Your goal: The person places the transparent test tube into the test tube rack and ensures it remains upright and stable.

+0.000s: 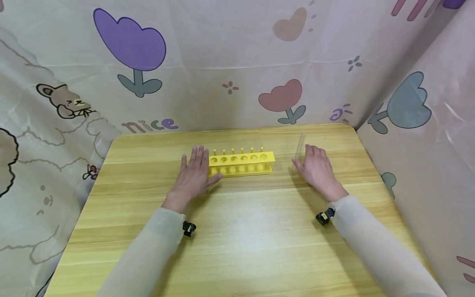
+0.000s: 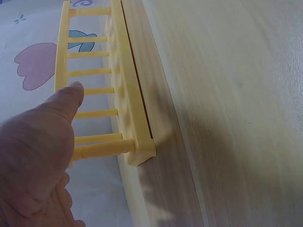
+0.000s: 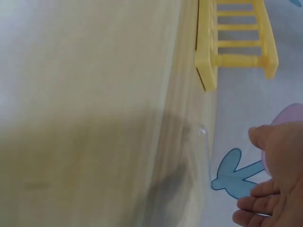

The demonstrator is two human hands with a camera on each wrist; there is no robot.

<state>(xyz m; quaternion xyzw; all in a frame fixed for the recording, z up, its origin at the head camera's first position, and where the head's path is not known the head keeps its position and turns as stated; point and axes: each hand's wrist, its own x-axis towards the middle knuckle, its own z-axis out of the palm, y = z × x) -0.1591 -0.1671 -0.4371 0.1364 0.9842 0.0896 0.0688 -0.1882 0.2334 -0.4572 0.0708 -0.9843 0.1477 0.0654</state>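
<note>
A yellow test tube rack (image 1: 239,159) stands on the wooden table, with a row of holes and short pegs along its back. At its left end is my left hand (image 1: 193,173), fingers straight and thumb spread along the front. In the left wrist view the thumb overlaps the rack's open side; whether it touches I cannot tell. A clear test tube (image 1: 301,142) lies on the table to the right of the rack, its rounded end (image 3: 202,130) showing in the right wrist view. Beside the tube, my right hand (image 1: 317,167) has thumb and fingers apart, gripping nothing.
The wooden table (image 1: 237,231) reaches back to a patterned cloth (image 1: 208,49) hanging behind it, with more cloth at both sides. Small black cameras (image 1: 325,216) are strapped to both wrists.
</note>
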